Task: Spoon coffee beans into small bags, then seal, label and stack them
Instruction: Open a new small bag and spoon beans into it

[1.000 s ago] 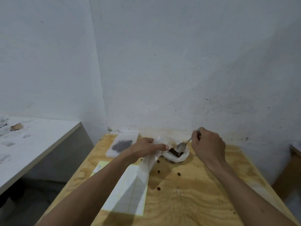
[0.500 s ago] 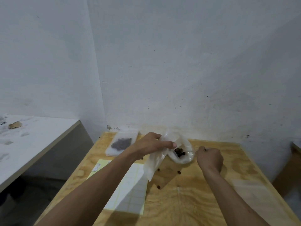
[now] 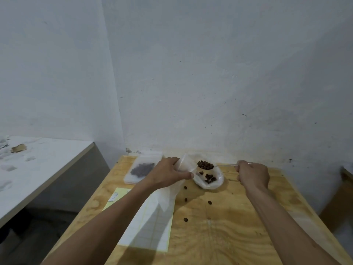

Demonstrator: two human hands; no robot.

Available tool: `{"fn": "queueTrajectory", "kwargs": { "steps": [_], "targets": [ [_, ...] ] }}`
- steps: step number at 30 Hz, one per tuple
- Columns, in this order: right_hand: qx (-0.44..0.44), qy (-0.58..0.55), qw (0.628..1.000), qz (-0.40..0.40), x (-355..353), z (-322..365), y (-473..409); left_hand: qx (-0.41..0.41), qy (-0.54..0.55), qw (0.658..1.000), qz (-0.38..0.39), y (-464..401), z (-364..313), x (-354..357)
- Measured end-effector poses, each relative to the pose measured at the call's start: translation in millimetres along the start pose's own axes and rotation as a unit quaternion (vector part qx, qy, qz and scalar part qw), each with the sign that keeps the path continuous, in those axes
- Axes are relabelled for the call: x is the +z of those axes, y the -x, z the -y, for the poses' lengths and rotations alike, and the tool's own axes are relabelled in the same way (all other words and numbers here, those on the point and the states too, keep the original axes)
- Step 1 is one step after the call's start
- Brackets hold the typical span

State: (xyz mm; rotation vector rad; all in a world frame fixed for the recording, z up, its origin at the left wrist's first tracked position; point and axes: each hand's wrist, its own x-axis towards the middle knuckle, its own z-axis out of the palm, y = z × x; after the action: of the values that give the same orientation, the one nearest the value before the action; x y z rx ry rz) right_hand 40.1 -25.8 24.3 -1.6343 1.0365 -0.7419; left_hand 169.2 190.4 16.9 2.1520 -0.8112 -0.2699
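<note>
We are pinching a small clear bag (image 3: 179, 180) with our left hand (image 3: 168, 174) while our right hand (image 3: 253, 175), fingers curled around the handle, is holding a spoon (image 3: 205, 165) heaped with coffee beans above the supply bag (image 3: 209, 178) on the wooden table (image 3: 219, 226).

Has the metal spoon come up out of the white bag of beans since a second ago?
Yes. The metal spoon, heaped with beans, is now above the white supply bag, beside the held clear small bag.
</note>
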Motion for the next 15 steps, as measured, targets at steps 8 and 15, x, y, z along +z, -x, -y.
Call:
{"fn": "queueTrajectory", "kwargs": {
  "steps": [8,15],
  "targets": [
    [-0.114,0.021,0.992,0.054,-5,28,8,0.028,-0.038,0.999,0.001,2,-3,5],
    [-0.311,0.095,0.945,0.028,1,42,15,0.013,-0.018,1.0,0.013,-2,-4,9]
  ]
}}
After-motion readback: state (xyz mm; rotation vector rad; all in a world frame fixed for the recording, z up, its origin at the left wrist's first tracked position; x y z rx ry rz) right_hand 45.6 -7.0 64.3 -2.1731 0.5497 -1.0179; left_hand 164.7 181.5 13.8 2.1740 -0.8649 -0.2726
